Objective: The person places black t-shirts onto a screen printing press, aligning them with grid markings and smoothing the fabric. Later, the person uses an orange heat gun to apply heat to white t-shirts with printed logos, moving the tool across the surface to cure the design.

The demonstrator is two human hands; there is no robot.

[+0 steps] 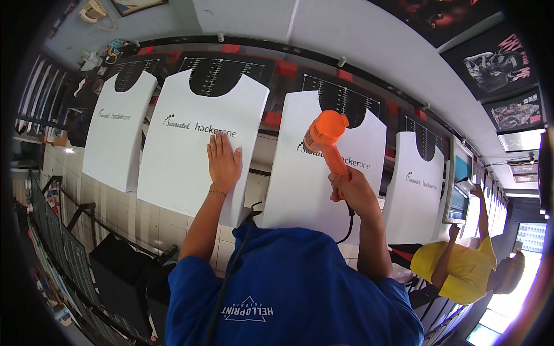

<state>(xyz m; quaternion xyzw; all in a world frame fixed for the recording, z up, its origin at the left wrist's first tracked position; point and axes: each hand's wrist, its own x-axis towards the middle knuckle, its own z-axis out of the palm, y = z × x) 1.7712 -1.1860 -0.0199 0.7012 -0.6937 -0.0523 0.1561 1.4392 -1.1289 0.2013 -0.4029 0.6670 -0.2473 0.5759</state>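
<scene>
My left hand [224, 161] lies flat, fingers stretched out, on a white T-shirt [184, 155]; its fingertips touch the dark print across the chest. That shirt is spread over a black platen [216, 78] with white ruler marks. An orange heat gun [329, 134] is in my right hand [353, 190], fingers wrapped round its handle. The gun is over a second white T-shirt [323, 193] and hides part of the print there. Its black cord [350, 225] hangs from the handle past my wrist.
More white printed shirts lie on platens at the left [115, 138] and right [412, 190]. Further right, a person in a yellow shirt [456, 268] reaches to a framed screen [459, 184]. Behind the platens runs a dark rail [254, 41]. Racks [63, 254] stand at the lower left.
</scene>
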